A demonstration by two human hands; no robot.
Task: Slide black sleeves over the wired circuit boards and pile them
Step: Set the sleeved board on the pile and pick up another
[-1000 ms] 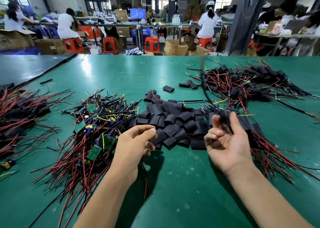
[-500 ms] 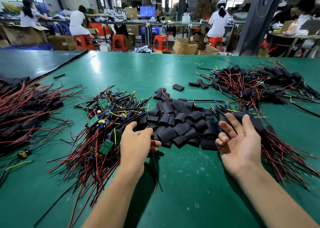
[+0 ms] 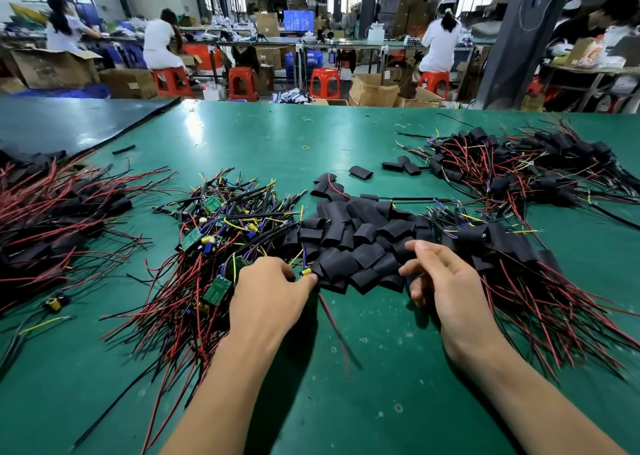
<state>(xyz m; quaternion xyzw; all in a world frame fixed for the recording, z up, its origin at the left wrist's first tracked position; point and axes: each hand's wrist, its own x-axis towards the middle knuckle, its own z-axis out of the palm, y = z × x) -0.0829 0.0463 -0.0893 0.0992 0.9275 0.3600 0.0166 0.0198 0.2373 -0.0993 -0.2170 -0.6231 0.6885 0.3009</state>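
Observation:
A heap of loose black sleeves point(image 3: 356, 243) lies in the middle of the green table point(image 3: 311, 385). Left of it sprawls a tangle of bare green circuit boards point(image 3: 216, 290) with red and black wires. My left hand point(image 3: 270, 298) lies at the seam between both heaps, its fingertips pinching a wired board whose yellow part shows at the thumb. My right hand point(image 3: 440, 281) hovers at the right front of the sleeve heap, fingers loosely curled, holding nothing. Sleeved boards point(image 3: 512, 246) lie piled just right of that hand.
A second pile of sleeved boards point(image 3: 526, 167) spreads at the far right, and another dark wired pile point(image 3: 45, 222) at the far left. A few stray sleeves point(image 3: 360, 172) lie behind the heap. Beyond the table edge, people sit on red stools point(image 3: 323, 82) among cardboard boxes.
My right hand has let go of the sleeved board, turned palm-down and dropped to the sleeve heap. My left hand has shifted forward and closed its fingertips on a wired board.

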